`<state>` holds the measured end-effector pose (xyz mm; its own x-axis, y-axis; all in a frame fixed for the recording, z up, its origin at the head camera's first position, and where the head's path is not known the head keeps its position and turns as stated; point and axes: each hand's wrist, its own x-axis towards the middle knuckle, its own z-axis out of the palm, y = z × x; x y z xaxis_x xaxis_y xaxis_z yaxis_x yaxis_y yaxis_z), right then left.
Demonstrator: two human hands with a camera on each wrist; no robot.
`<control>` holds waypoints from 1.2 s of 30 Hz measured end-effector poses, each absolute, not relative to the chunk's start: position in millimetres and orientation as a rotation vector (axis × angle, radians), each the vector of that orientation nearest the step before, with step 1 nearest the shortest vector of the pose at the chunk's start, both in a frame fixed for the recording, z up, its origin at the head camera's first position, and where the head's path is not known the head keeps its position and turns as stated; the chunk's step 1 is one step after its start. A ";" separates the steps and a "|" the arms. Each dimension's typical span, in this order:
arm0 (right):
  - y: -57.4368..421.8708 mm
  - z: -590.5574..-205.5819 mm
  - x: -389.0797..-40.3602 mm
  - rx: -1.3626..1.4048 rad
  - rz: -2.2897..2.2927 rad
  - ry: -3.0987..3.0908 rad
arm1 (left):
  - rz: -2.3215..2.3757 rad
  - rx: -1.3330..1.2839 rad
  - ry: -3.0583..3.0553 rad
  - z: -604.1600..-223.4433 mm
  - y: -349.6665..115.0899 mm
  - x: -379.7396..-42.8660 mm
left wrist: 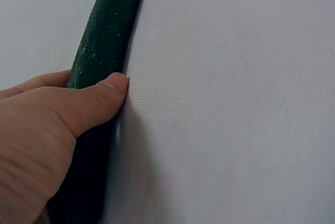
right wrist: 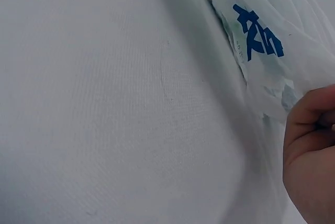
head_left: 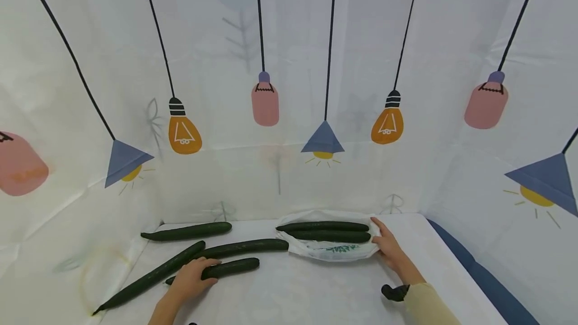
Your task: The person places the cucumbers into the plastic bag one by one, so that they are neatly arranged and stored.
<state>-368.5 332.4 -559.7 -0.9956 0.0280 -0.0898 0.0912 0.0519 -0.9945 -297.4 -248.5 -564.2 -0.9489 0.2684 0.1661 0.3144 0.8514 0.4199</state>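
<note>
My left hand (head_left: 191,280) grips a dark green cucumber (head_left: 237,267) that lies on the white table, its thumb along the near side and its fingers over the far side. In the left wrist view the thumb presses against the speckled skin of that cucumber (left wrist: 107,30). At the right, my right hand (head_left: 390,247) pinches the edge of a white plastic bag (head_left: 311,252) with printing on it. Two cucumbers (head_left: 331,236) lie side by side on the bag. Blue characters show on the bag (right wrist: 261,35) in the right wrist view.
Three more cucumbers lie loose at the left: one at the back (head_left: 189,232), one beyond the left hand (head_left: 248,247), and a long slanted one (head_left: 149,280). White cloth walls (head_left: 289,174) printed with lamps enclose the table (head_left: 316,295). Blue fabric (head_left: 478,275) shows past its right edge.
</note>
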 end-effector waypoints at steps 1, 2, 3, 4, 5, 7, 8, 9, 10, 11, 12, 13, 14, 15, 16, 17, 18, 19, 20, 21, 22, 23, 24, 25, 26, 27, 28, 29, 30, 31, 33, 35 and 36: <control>332.5 -559.7 -367.6 0.124 -2.136 2.232 | -0.690 -0.490 -2.914 -564.5 -248.6 -296.4; 332.6 -559.7 -366.6 0.121 -2.136 2.230 | -0.687 -0.515 -2.904 -565.0 -248.7 -295.8; 332.7 -560.1 -365.7 0.125 -2.121 2.243 | -0.683 -0.535 -2.896 -565.3 -248.9 -295.3; 332.4 -560.4 -364.4 0.132 -2.087 2.270 | -0.685 -0.551 -2.890 -565.4 -249.1 -294.7; 332.0 -560.7 -363.0 0.126 -2.044 2.300 | -0.683 -0.559 -2.886 -565.4 -249.4 -294.2; 331.4 -561.9 -361.3 0.106 -1.941 2.392 | -0.681 -0.560 -2.879 -565.4 -250.0 -293.7; 330.8 -562.2 -360.7 0.100 -1.886 2.450 | -0.675 -0.557 -2.877 -565.4 -250.3 -293.5; 330.4 -563.0 -360.2 0.092 -1.829 2.506 | -0.671 -0.557 -2.874 -565.2 -250.6 -293.1; 329.8 -563.4 -359.9 0.075 -1.772 2.560 | -0.666 -0.556 -2.873 -565.1 -250.8 -292.7; 329.4 -564.5 -360.5 0.065 -1.735 2.605 | -0.664 -0.556 -2.870 -565.1 -251.0 -292.3; 329.3 -565.7 -361.4 0.064 -1.701 2.644 | -0.669 -0.561 -2.868 -564.8 -250.9 -291.6; 329.0 -566.7 -362.2 0.066 -1.674 2.675 | -0.667 -0.569 -2.867 -565.1 -250.9 -291.1; 328.4 -567.2 -362.7 0.063 -1.649 2.692 | -0.672 -0.576 -2.867 -564.6 -250.4 -290.3; 328.1 -568.1 -363.5 0.065 -1.632 2.702 | -0.681 -0.580 -2.866 -564.3 -249.6 -289.7; 327.7 -568.5 -364.2 0.065 -1.624 2.705 | -0.696 -0.580 -2.862 -563.6 -248.5 -289.2; 327.4 -568.9 -365.0 0.070 -1.622 2.705 | -0.710 -0.576 -2.855 -562.8 -247.2 -289.1; 326.9 -568.6 -365.1 0.071 -1.625 2.700 | -0.723 -0.569 -2.848 -561.8 -245.6 -289.3; 326.5 -568.1 -364.9 0.071 -1.629 2.698 | -0.739 -0.560 -2.836 -560.7 -243.9 -289.8; 326.5 -568.1 -365.0 0.076 -1.635 2.693 | -0.751 -0.558 -2.825 -559.0 -242.1 -290.2; 326.6 -568.0 -364.9 0.086 -1.646 2.685 | -0.762 -0.555 -2.817 -557.7 -240.5 -291.0; 326.5 -567.8 -364.6 0.093 -1.655 2.679 | -0.769 -0.555 -2.811 -556.3 -239.0 -292.0; 326.9 -568.4 -364.9 0.108 -1.662 2.675 | -0.771 -0.559 -2.805 -555.0 -237.5 -293.1; 327.1 -568.6 -364.8 0.120 -1.678 2.661 | -0.776 -0.559 -2.804 -553.5 -236.0 -294.4; 327.4 -569.1 -365.0 0.132 -1.693 2.649 | -0.781 -0.559 -2.803 -551.7 -234.5 -295.5; 327.9 -569.9 -365.4 0.141 -1.709 2.633 | -0.781 -0.561 -2.804 -550.0 -233.0 -296.6; 328.1 -570.5 -365.5 0.147 -1.722 2.623 | -0.786 -0.554 -2.805 -548.4 -231.3 -297.8; 328.5 -571.1 -365.7 0.149 -1.736 2.614 | -0.790 -0.546 -2.805 -547.0 -229.4 -299.0; 328.9 -571.6 -365.7 0.155 -1.755 2.598 | -0.791 -0.545 -2.802 -545.6 -227.3 -300.0; 329.0 -571.6 -365.3 0.148 -1.769 2.585 | -0.793 -0.541 -2.803 -544.5 -224.9 -301.0; 329.4 -572.0 -364.9 0.148 -1.773 2.580 | -0.787 -0.548 -2.799 -543.6 -222.5 -301.3; 330.0 -572.4 -362.9 0.150 -1.774 2.572 | -0.780 -0.577 -2.792 -543.1 -217.0 -302.3; 331.0 -571.2 -364.7 0.133 -1.763 2.584 | -0.765 -0.617 -2.769 -541.5 -210.7 -307.6; 331.1 -570.3 -365.7 0.115 -1.741 2.603 | -0.756 -0.631 -2.756 -540.7 -207.4 -310.6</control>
<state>-365.7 331.1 -570.3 -0.9973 0.0568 -0.0470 0.0651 0.3800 -0.9227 -310.6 -207.4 -540.7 -0.8850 0.3465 0.3110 0.4567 0.7760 0.4351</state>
